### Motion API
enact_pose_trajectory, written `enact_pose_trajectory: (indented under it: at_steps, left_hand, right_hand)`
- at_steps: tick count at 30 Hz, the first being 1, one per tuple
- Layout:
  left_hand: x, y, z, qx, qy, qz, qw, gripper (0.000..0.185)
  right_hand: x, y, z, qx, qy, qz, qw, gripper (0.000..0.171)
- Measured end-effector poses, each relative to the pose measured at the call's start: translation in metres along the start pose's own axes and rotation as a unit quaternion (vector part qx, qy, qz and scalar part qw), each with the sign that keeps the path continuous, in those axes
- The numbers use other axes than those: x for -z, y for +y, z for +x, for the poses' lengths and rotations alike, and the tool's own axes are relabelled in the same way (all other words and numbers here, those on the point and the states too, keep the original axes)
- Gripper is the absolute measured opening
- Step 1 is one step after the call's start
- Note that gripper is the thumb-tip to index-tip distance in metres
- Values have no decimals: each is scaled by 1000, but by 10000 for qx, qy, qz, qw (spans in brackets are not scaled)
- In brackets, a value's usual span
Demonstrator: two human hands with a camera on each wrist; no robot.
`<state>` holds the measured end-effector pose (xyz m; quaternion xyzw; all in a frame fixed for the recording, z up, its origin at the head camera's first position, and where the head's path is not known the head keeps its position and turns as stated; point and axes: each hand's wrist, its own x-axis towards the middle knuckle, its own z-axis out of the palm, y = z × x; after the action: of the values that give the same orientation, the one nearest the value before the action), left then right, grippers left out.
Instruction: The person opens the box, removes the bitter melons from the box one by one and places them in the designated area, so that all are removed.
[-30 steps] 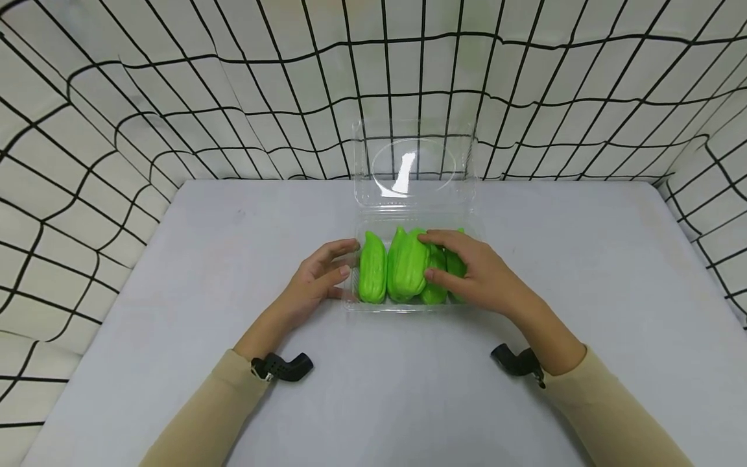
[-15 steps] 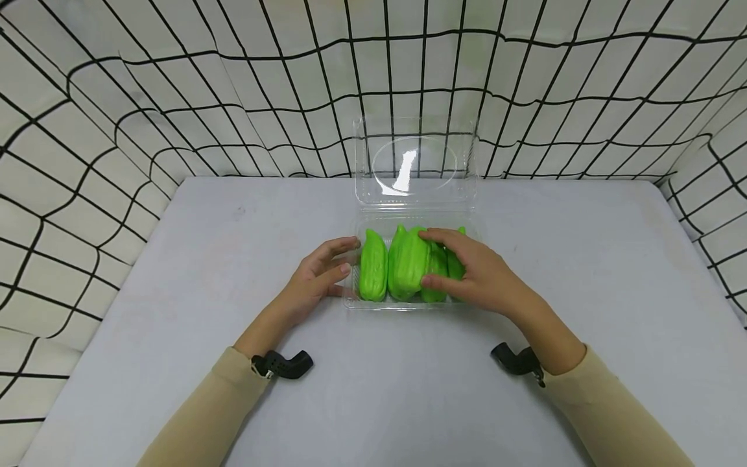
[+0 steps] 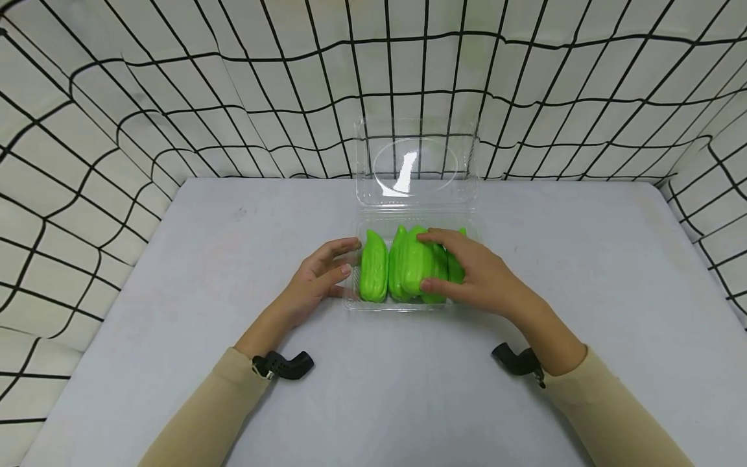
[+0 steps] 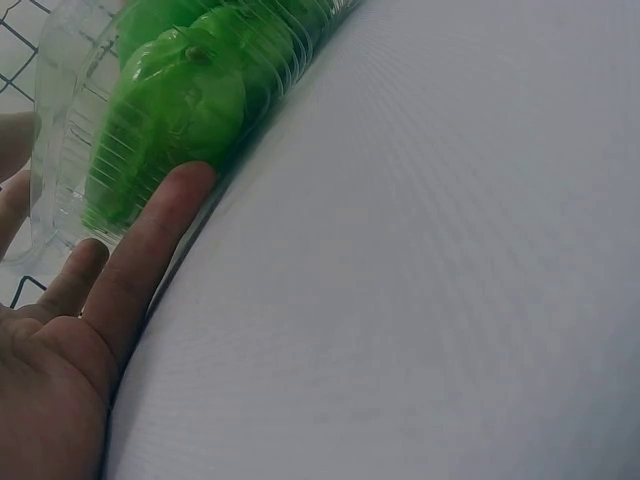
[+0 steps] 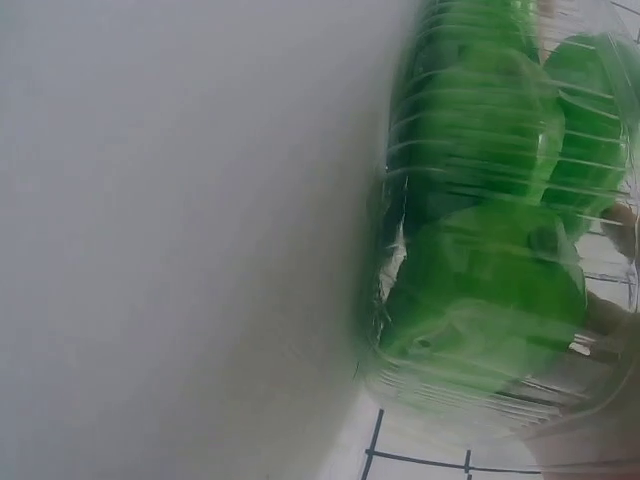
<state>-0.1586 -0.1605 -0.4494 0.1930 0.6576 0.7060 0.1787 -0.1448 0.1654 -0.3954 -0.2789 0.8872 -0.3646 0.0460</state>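
Several bright green ridged vegetables (image 3: 373, 269), pointed at the far end, lie side by side in a clear plastic clamshell box (image 3: 403, 307). Another green ridged vegetable (image 3: 415, 263) sits on top of them, and my right hand (image 3: 481, 272) holds it between the thumb on its near side and the fingers at its far end. My left hand (image 3: 318, 275) rests at the box's left side, fingers spread and loosely bent. In the left wrist view, a straight finger (image 4: 150, 250) lies against the ribbed box wall. The right wrist view shows vegetables (image 5: 490, 290) through the box wall.
The box's clear lid (image 3: 417, 165) stands raised behind it, towards the back edge of the white table (image 3: 280, 207). White walls with a black grid (image 3: 385, 71) enclose the back and both sides. Each wrist carries a small black camera mount (image 3: 288, 366).
The top vegetable has shifted slightly to the right under my right hand, whose thumb has slid a little lower and left. My left hand stays in place.
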Motion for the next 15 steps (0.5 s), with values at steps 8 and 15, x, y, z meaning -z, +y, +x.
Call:
enact_pose_trajectory:
  at_steps: [8,15]
  left_hand:
    - [-1,1,0,6,15,-12,10000,49]
    - [-1,1,0,-30,-9,-38,10000,48]
  right_hand:
    - [-2,2,2,230,-19,-101,9997,71]
    - [2,0,0,145,13,39,9999,77]
